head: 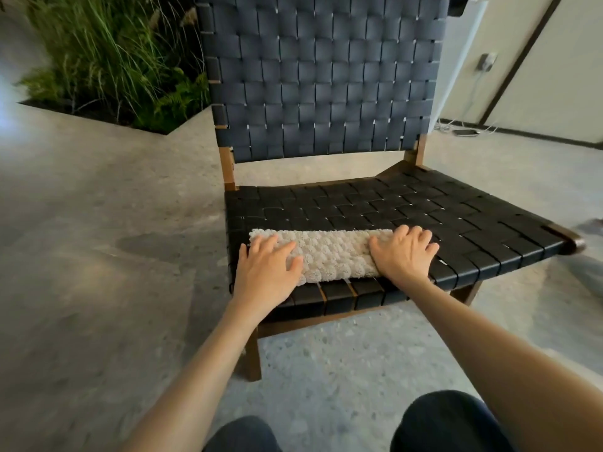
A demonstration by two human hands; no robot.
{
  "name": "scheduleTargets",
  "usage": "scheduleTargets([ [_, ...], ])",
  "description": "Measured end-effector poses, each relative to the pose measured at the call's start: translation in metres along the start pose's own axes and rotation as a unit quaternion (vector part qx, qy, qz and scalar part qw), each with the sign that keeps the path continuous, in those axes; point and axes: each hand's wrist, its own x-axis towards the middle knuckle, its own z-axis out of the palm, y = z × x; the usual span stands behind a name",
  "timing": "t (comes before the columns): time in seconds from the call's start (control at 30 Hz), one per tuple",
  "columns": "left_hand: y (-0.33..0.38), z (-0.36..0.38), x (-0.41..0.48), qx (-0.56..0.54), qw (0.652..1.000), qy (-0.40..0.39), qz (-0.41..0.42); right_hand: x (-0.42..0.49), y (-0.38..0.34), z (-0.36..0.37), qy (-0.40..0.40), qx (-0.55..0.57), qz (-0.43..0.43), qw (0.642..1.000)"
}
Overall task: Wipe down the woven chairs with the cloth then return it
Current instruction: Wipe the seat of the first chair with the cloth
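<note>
A low chair with a black woven seat (pixel 424 216), a dark blue woven back (pixel 323 76) and a brown wooden frame stands right in front of me. A fluffy cream cloth (pixel 329 256), folded into a long strip, lies across the front left of the seat. My left hand (pixel 266 269) presses flat on the cloth's left end with spread fingers. My right hand (pixel 404 252) presses flat on its right end. Both palms cover the cloth's ends.
A planter bed of tall grasses and ferns (pixel 114 60) sits behind the chair on the left. A wall with a cable and a device on the floor (pixel 466 132) lies behind on the right. Speckled grey floor surrounds the chair; my knees show at the bottom.
</note>
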Motion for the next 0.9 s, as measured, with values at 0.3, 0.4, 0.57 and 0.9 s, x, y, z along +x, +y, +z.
scheduleTargets([
  [0.3,-0.003,-0.004,0.0,-0.028,0.998,0.049,0.013,0.001,-0.007,0.002,-0.028,0.044,-0.008,0.999],
  [0.4,-0.004,-0.008,-0.002,-0.062,0.996,0.066,0.008,-0.004,-0.012,-0.017,-0.047,0.203,0.005,0.978],
  [0.57,-0.007,-0.017,-0.011,-0.137,0.986,0.091,-0.023,-0.007,-0.039,-0.066,-0.015,0.272,-0.14,0.952],
  [0.9,-0.032,-0.027,-0.038,-0.344,0.925,0.153,-0.048,-0.053,-0.108,-0.063,-0.325,0.364,-0.213,0.846],
])
